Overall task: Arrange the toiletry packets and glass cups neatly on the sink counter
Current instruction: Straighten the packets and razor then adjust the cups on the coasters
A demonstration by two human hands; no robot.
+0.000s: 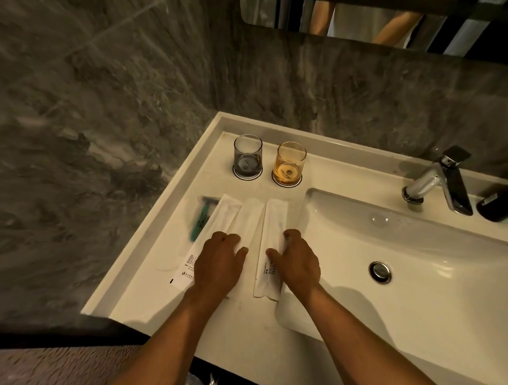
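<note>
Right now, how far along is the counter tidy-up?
Done: the grey glass cup and amber glass cup stand side by side on round coasters at the back. In hand: the left hand presses the two overlapping white paper packets, the right hand the white toothbrush packet. Left: packets still fan out, and the green-handled razor packet lies untouched.

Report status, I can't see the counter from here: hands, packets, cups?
Left hand flat on middle packets, right hand on toothbrush packet. Cups upright on coasters. Razor beside packets; nothing blocking.
</note>
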